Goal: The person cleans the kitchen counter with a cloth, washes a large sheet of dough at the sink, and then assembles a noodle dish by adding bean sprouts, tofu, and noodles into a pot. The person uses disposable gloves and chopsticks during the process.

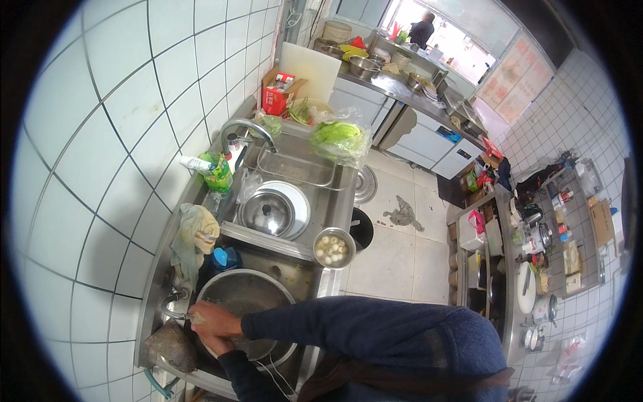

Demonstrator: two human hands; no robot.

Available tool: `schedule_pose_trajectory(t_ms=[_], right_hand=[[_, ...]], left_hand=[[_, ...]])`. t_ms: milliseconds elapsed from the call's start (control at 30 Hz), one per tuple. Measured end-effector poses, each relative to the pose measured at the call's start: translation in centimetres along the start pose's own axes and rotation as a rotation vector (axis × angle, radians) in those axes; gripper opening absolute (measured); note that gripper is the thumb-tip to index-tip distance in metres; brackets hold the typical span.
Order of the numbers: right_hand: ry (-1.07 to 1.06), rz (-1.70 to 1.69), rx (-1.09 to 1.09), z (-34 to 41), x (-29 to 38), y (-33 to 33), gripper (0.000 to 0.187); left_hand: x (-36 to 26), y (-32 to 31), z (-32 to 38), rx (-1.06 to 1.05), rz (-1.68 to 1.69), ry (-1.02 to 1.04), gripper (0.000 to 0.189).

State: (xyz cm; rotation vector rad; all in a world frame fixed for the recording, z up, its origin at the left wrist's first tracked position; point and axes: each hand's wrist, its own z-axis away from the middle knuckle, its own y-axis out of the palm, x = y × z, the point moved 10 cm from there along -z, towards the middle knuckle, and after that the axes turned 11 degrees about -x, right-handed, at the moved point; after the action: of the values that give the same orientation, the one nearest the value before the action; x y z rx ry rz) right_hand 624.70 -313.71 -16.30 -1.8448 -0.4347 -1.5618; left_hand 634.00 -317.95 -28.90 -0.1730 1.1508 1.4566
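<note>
My right hand (217, 320) and my left hand (219, 343) are pressed together under the spout of a curved tap (174, 312). A small pale, crumpled thing (199, 318) shows at the fingers of my right hand; I cannot tell what it is. My left hand is partly covered by the right, and its fingers are hidden. Both hands are over the left part of a large round metal basin (248, 274) in the near sink. A blue bottle with a light blue cap (220, 256) stands behind the basin.
A metal bowl of small round food pieces in liquid (333, 248) sits on the sink's right edge. Behind lie a metal lid (268, 212), a second tap (246, 122) and bagged lettuce (341, 135). Cloths (193, 236) hang along the wall side. A grey rag (402, 213) lies on the floor.
</note>
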Motion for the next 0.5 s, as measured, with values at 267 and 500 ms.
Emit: schedule_pose_trajectory(t_ms=[267, 500], right_hand=[[-0.199, 0.002, 0.095, 0.1, -2.9, 3.5, 0.030], [0.258, -0.172, -0.001, -1.8, -6.9, 1.6, 0.030]], left_hand=[[1.6, -3.9, -0.7, -0.148, 0.026, -0.020, 0.051], [-2.3, -1.0, 0.4, -0.193, -0.381, 0.328, 0.043]])
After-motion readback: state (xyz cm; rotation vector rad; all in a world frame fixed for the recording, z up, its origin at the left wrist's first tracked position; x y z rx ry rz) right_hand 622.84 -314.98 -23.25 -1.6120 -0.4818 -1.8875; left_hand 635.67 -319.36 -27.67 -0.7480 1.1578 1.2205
